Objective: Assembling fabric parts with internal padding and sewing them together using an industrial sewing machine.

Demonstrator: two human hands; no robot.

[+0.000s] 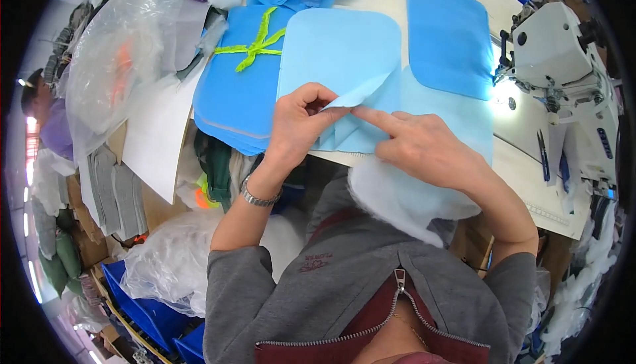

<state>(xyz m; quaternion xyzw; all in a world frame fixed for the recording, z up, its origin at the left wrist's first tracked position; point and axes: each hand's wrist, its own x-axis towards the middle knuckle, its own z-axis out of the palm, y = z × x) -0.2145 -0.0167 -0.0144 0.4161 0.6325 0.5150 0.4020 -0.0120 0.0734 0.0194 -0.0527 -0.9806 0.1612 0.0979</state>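
Head view: a light blue panel (341,46) lies on the white table (520,185) in front of the person, its lower part lifted and folded over. The left hand (295,125) pinches the raised edge between thumb and forefinger, the other fingers curled in. The right hand (427,149) has its forefinger stretched out, the tip at the fold just beside the left fingertips; its other fingers are bent, and whether they grip anything I cannot tell.

Left of the panel is a blue stack (228,102) tied with a lime strip (252,50). To the right, a darker blue panel (447,39) partly covers a pale sheet (457,115). White padding (411,195) hangs below the right hand at the table's near edge. Farther right stand a sewing machine (553,43), its lamp lit, and dark snips (543,155) lying near it. Far left are a clear bag (109,52) and another person in purple (56,125).
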